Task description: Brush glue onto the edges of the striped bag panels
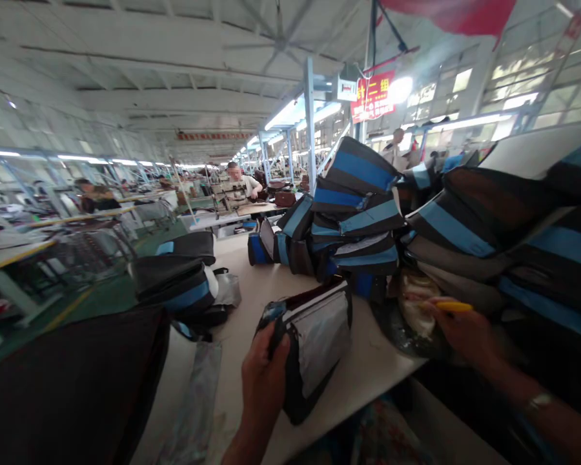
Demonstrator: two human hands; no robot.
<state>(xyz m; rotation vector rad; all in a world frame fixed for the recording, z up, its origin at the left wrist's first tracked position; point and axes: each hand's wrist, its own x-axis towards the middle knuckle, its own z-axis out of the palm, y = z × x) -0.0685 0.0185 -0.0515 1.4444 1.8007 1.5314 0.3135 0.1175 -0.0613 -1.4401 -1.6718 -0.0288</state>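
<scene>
My left hand (265, 371) grips the near edge of a black bag with a grey panel and blue trim (317, 342), which rests on the table. My right hand (459, 326) pinches a yellow marker (455, 307) between its fingers, a little above a crumpled cream plastic bundle (416, 307). Next to that hand rises a tall stack of black-and-blue bags (358, 206). A larger pile of similar bags (494, 226) hides the area to the right.
The long white work table (252, 284) holds more black bags (174, 278) to the left, and a clear plastic sheet (193, 407) lies near its edge. A large dark bag (68, 387) fills the lower left. A co-worker (242, 184) sits at a sewing machine (227, 194) farther along.
</scene>
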